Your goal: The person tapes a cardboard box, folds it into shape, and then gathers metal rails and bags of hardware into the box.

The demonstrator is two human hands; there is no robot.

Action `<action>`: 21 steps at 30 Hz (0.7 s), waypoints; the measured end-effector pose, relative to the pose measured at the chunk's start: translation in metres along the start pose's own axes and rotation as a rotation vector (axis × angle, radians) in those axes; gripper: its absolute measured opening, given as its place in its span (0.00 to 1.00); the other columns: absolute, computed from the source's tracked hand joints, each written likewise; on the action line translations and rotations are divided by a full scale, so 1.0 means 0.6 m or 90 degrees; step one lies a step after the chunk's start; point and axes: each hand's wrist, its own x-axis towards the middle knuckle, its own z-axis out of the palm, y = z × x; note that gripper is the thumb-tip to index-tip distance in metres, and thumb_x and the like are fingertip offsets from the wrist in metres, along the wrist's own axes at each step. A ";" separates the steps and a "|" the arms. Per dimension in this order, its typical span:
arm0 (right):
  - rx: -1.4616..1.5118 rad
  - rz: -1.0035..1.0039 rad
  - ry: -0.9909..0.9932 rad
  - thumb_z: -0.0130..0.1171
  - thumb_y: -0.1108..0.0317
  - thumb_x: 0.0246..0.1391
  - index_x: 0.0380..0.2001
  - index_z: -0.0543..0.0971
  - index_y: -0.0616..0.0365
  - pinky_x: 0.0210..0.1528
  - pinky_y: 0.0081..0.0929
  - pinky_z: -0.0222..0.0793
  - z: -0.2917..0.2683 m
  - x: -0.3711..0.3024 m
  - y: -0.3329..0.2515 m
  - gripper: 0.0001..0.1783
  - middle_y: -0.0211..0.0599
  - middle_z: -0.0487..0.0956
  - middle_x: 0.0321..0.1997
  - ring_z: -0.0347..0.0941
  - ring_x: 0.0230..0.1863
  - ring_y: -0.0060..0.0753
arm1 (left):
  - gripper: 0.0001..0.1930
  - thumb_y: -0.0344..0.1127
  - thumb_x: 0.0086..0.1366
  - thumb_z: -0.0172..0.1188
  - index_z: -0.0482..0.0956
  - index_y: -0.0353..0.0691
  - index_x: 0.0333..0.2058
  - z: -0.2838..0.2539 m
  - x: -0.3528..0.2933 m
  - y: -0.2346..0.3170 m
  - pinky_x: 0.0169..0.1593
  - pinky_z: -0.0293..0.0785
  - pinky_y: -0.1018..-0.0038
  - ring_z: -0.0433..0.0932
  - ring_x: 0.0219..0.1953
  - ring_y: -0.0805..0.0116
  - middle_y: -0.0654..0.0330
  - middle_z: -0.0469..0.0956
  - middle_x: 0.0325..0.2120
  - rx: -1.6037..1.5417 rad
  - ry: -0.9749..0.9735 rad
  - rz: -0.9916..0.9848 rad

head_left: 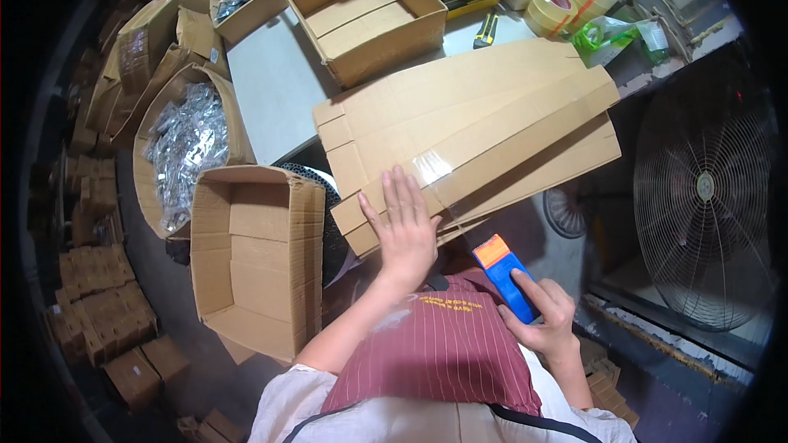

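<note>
A flattened cardboard box point(394, 119) lies before me over the table's near edge, its near flaps sticking out past it. My left hand point(404, 226) rests flat on the near flap with its fingers stretched out. Beside those fingertips a strip of clear tape point(431, 166) shines across the seam. My right hand point(543, 312) grips a blue tape dispenser with an orange head point(507, 275), held close to my body just off the cardboard's near edge. A thin strand of tape seems to run from the dispenser's head toward the cardboard.
Open boxes point(373, 57) point(305, 279) stand at the back and on my left. A big carton of shiny plastic packets point(193, 148) is at far left. Tape rolls point(552, 10) and a yellow-black utility knife point(486, 30) lie at the back right. A large fan point(704, 189) stands right.
</note>
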 end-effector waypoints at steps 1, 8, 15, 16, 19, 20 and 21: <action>-0.001 -0.005 0.001 0.75 0.67 0.36 0.46 0.86 0.62 0.25 0.32 0.70 0.000 0.000 0.002 0.29 0.39 0.74 0.20 0.72 0.20 0.38 | 0.48 0.47 0.62 0.66 0.53 0.16 0.67 0.002 -0.002 0.001 0.69 0.31 0.24 0.35 0.77 0.33 0.27 0.42 0.72 -0.001 -0.003 0.008; 0.008 -0.045 0.012 0.75 0.66 0.35 0.48 0.84 0.68 0.24 0.30 0.68 -0.013 0.004 0.006 0.32 0.40 0.74 0.20 0.71 0.19 0.36 | 0.44 0.41 0.64 0.63 0.51 0.15 0.67 0.009 -0.024 0.010 0.68 0.32 0.22 0.33 0.77 0.32 0.28 0.39 0.73 0.032 -0.012 0.023; 0.005 -0.073 0.010 0.75 0.66 0.35 0.49 0.83 0.69 0.24 0.29 0.68 -0.019 0.005 0.013 0.33 0.39 0.74 0.19 0.70 0.18 0.35 | 0.40 0.34 0.64 0.57 0.52 0.15 0.67 -0.004 -0.031 0.025 0.68 0.34 0.22 0.38 0.76 0.31 0.26 0.44 0.72 0.024 -0.059 0.043; 0.005 -0.075 0.009 0.75 0.66 0.35 0.48 0.83 0.69 0.24 0.29 0.68 -0.019 0.005 0.014 0.33 0.39 0.73 0.19 0.70 0.18 0.35 | 0.39 0.34 0.64 0.56 0.53 0.15 0.67 -0.004 -0.032 0.026 0.68 0.34 0.22 0.39 0.76 0.31 0.26 0.45 0.71 0.020 -0.057 0.045; 0.006 -0.078 0.006 0.75 0.66 0.35 0.48 0.84 0.69 0.24 0.29 0.67 -0.021 0.004 0.017 0.33 0.39 0.73 0.19 0.70 0.18 0.35 | 0.39 0.33 0.62 0.56 0.53 0.14 0.67 -0.002 -0.035 0.029 0.69 0.34 0.23 0.39 0.76 0.31 0.26 0.46 0.71 0.061 -0.059 0.054; 0.006 -0.079 0.005 0.75 0.66 0.35 0.48 0.84 0.69 0.24 0.29 0.67 -0.023 0.004 0.017 0.33 0.39 0.73 0.19 0.70 0.18 0.35 | 0.39 0.33 0.62 0.56 0.53 0.14 0.67 -0.001 -0.036 0.031 0.69 0.34 0.23 0.39 0.76 0.31 0.26 0.46 0.71 0.062 -0.059 0.052; 0.002 -0.078 -0.001 0.75 0.65 0.35 0.48 0.84 0.69 0.24 0.29 0.67 -0.024 0.004 0.016 0.33 0.39 0.73 0.18 0.70 0.18 0.35 | 0.39 0.33 0.62 0.56 0.54 0.14 0.66 -0.001 -0.036 0.032 0.69 0.35 0.23 0.39 0.76 0.30 0.26 0.46 0.71 0.072 -0.056 0.052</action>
